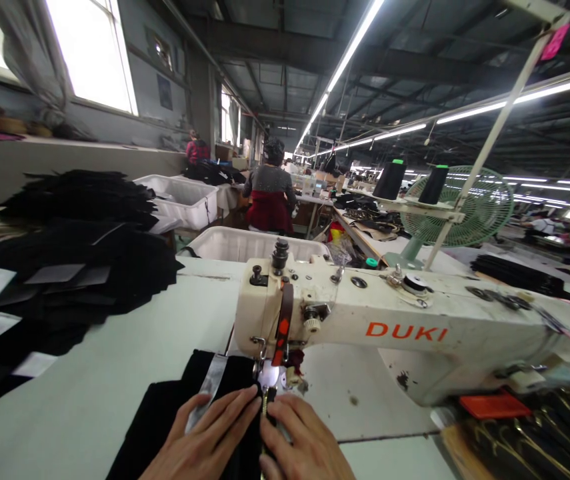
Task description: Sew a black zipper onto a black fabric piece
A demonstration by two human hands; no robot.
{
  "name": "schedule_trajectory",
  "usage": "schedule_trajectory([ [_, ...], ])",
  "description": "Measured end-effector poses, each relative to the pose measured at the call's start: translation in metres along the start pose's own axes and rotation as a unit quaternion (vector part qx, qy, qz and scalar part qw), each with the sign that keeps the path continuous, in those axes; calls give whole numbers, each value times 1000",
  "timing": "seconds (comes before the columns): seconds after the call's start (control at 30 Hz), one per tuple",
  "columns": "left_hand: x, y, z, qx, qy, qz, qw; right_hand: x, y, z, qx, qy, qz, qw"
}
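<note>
A black fabric piece point(165, 407) with a silvery-grey strip point(213, 375) lies under the needle end of a white sewing machine point(335, 313). My left hand point(209, 427) rests flat on that fabric, fingers stretched towards the lit needle area point(269, 375). Close beside it, my right hand point(299, 437) has its fingers bent and pressed together on a black zipper point(265, 403) with gold-coloured teeth. The zipper runs along the fabric's right edge up to the presser foot. My fingers hide part of it.
Stacked black fabric pieces point(79, 267) lie on the left of the table. Gold-toothed black zippers point(549, 433) lie at the lower right. A white bin point(259, 243) stands behind the machine; thread cones point(389, 180) and a green fan point(465, 207) stand right. Ahead sits a person point(271, 190).
</note>
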State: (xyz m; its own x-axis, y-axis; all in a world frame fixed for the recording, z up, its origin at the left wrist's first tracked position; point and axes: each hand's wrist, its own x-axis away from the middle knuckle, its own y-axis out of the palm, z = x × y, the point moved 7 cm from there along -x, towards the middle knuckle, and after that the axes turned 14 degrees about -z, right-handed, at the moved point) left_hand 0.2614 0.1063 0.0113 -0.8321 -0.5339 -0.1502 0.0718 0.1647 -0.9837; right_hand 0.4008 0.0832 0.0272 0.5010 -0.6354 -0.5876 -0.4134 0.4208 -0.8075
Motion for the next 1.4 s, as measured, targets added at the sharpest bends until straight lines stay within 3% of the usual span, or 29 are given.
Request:
schedule_trajectory([
  [0.13,-4,-3,-3,57,-45,-54,996,0,-2,5,-67,7,-30,997],
  [0.23,-5,-8,-2,64,-42,-72,994,-1,0,13,-45,51,-81,994],
  [0.37,-3,-8,-2,63,-35,-63,995,-2,3,11,17,35,-109,993],
  [0.57,-1,-4,-2,49,-25,-36,998,-4,2,7,40,3,-92,995],
  [0.77,3,-2,0,32,-23,-36,999,-6,17,3,86,-33,-153,984],
  [1.13,-1,-2,-3,95,-34,-60,993,-2,18,4,92,-21,-139,986],
  [1.27,-5,-10,-9,103,-36,-63,992,-7,25,6,113,-23,-139,984],
  [1.4,-14,-19,-16,122,-51,-87,987,-12,28,9,134,-6,-94,986],
])
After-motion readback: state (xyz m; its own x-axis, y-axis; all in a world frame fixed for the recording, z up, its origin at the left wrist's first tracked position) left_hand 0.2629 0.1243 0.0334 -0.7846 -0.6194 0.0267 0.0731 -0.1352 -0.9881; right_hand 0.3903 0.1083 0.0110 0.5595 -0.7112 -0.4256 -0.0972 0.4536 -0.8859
